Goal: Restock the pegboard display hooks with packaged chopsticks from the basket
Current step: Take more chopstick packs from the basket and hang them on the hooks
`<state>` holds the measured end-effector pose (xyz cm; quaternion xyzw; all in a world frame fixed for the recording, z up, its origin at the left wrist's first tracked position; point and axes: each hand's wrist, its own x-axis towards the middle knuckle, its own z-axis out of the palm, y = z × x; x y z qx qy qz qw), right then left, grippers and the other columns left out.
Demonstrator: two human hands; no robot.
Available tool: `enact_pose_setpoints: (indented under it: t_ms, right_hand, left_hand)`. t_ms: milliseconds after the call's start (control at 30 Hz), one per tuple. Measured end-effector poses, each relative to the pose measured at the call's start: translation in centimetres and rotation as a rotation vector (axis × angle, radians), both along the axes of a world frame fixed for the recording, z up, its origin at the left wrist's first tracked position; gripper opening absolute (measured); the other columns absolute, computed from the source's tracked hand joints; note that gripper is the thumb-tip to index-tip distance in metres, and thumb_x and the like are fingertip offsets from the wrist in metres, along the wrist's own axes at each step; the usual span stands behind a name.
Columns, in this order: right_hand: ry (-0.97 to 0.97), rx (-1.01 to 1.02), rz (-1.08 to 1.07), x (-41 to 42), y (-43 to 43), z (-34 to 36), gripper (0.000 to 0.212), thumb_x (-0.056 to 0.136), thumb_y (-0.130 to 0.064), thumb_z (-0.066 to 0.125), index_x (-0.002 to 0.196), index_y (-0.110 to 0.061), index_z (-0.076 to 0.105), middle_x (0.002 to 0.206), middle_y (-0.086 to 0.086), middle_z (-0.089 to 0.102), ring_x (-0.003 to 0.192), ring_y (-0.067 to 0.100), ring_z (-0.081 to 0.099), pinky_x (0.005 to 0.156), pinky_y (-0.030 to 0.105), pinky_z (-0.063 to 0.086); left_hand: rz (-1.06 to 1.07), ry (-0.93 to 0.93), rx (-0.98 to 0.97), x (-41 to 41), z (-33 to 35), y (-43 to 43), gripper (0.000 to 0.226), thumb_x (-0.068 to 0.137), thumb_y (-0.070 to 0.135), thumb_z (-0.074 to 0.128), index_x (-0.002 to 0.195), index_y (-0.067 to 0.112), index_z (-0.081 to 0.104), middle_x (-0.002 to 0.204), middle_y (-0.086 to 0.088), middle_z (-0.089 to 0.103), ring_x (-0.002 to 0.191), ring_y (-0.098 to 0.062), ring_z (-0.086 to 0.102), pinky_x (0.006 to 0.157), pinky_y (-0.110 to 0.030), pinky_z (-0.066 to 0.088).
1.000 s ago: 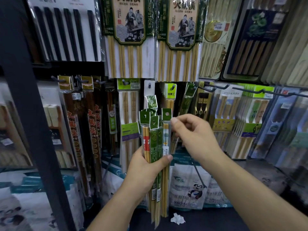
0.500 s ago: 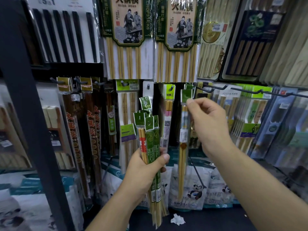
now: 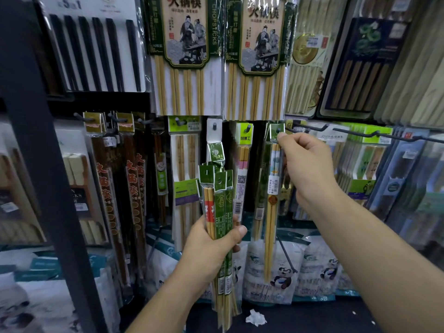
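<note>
Two bare hands work in front of a shop wall crowded with hanging chopstick packs. The left hand, low and centre, is curled round a bundle of slim chopstick packets, with the thumb across the front. The bundle stands upright, its green card tops fanned above the fist and its stick ends hanging below.

The right hand, higher and to the right, pinches the green card top of a single packet between thumb and forefinger, the other fingers curled. That card top sits at the tip of a display hook, whose dark end shows at the card's hole. Whether the hook bears the packet's weight cannot be told. The packet hangs straight down: pale wooden sticks in clear wrap with a white price label.

Just left of it, a packet with a pink band hangs on its own hook. To the right, two bare black hooks jut out from the wall.

Above, two large packs with green borders hang side by side, with a pack of black chopsticks to their left. A dark upright post crosses the left side. Bags printed with pandas line the bottom, and a crumpled scrap of white paper lies on the dark surface below.
</note>
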<state>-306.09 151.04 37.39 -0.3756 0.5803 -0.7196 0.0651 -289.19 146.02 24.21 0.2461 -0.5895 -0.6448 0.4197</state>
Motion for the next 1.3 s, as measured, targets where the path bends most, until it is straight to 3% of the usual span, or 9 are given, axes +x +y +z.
enact_pose_setpoints:
  t_ms: [133,333,400,567,667,767,900,1000,1300]
  right_hand:
    - [0.017,0.024,-0.04,-0.4,-0.4,0.0,0.034,0.098,-0.027,0.065,0.069,-0.008,0.063,0.053,-0.008,0.042,0.053,0.007,0.042,0.092,0.028,0.048]
    - [0.049,0.038,-0.148,-0.4,0.1,-1.5,0.018,0.094,-0.038,0.07,0.096,-0.021,0.063,0.083,-0.005,0.062,0.073,0.008,0.06,0.067,0.024,0.047]
    - [0.094,0.029,-0.152,0.2,0.8,-1.9,0.016,0.094,-0.037,0.07,0.094,-0.023,0.062,0.078,-0.007,0.061,0.066,0.002,0.057,0.063,0.025,0.047]
    - [0.278,0.27,0.19,3.0,2.1,-3.3,0.009,0.094,-0.032,0.07,0.086,-0.029,0.072,0.079,-0.01,0.071,0.066,0.001,0.064,0.056,0.013,0.05]
    - [0.299,0.354,0.285,3.9,2.0,-4.3,0.022,0.096,-0.032,0.069,0.081,-0.016,0.073,0.067,0.001,0.066,0.06,0.004,0.057,0.056,0.015,0.048]
    - [0.244,0.362,0.282,4.0,1.9,-4.8,0.031,0.098,-0.032,0.066,0.082,-0.006,0.068,0.07,0.013,0.064,0.061,0.007,0.056,0.06,0.023,0.048]
    - [0.094,0.276,0.253,3.6,2.0,-4.0,0.034,0.102,-0.033,0.058,0.072,-0.022,0.07,0.064,-0.005,0.058,0.058,0.008,0.051,0.061,0.027,0.044]
    - [-0.022,0.144,0.201,2.8,2.1,-2.0,0.034,0.104,-0.033,0.053,0.08,-0.024,0.074,0.071,-0.004,0.058,0.064,0.013,0.05,0.063,0.03,0.043]
    - [-0.012,0.151,0.07,0.5,0.5,1.0,0.037,0.103,-0.035,0.057,0.082,-0.006,0.068,0.079,0.006,0.044,0.071,0.02,0.045,0.088,0.034,0.045]
  left_hand:
    - [0.003,-0.01,0.008,0.0,0.0,0.0,0.022,0.086,0.011,0.082,0.105,0.016,0.071,0.08,0.005,0.075,0.072,-0.013,0.071,0.066,-0.023,0.057]
    - [-0.001,-0.021,0.024,0.2,0.2,0.1,0.029,0.083,0.01,0.084,0.106,0.01,0.067,0.082,-0.002,0.076,0.065,-0.02,0.069,0.062,-0.027,0.058]
    - [-0.002,-0.034,0.017,0.2,0.3,0.1,0.035,0.08,0.01,0.087,0.107,0.008,0.065,0.086,-0.007,0.077,0.066,-0.022,0.071,0.063,-0.029,0.059]
    - [-0.009,-0.033,-0.027,0.3,0.6,0.4,0.044,0.068,0.019,0.094,0.104,0.018,0.068,0.09,-0.008,0.079,0.078,-0.023,0.077,0.065,-0.027,0.06]
    - [-0.037,0.014,-0.063,0.3,0.7,0.6,0.042,0.061,0.028,0.097,0.095,0.03,0.073,0.09,-0.008,0.08,0.081,-0.021,0.077,0.065,-0.025,0.059]
    - [-0.035,0.055,-0.073,0.3,0.6,0.7,0.043,0.062,0.027,0.098,0.098,0.027,0.074,0.093,-0.008,0.08,0.084,-0.02,0.077,0.067,-0.024,0.058]
    - [0.048,0.074,-0.036,0.3,0.6,0.2,0.06,0.054,0.037,0.101,0.095,0.01,0.066,0.091,-0.008,0.079,0.089,-0.024,0.077,0.075,-0.031,0.061]
    - [0.007,0.111,-0.021,0.4,0.7,0.0,0.054,0.063,0.024,0.092,0.098,-0.004,0.061,0.086,-0.008,0.077,0.078,-0.018,0.075,0.066,-0.024,0.058]
    - [-0.05,0.078,-0.044,0.5,0.6,0.3,0.049,0.063,0.025,0.086,0.095,0.001,0.059,0.076,-0.008,0.072,0.066,-0.02,0.07,0.062,-0.029,0.058]
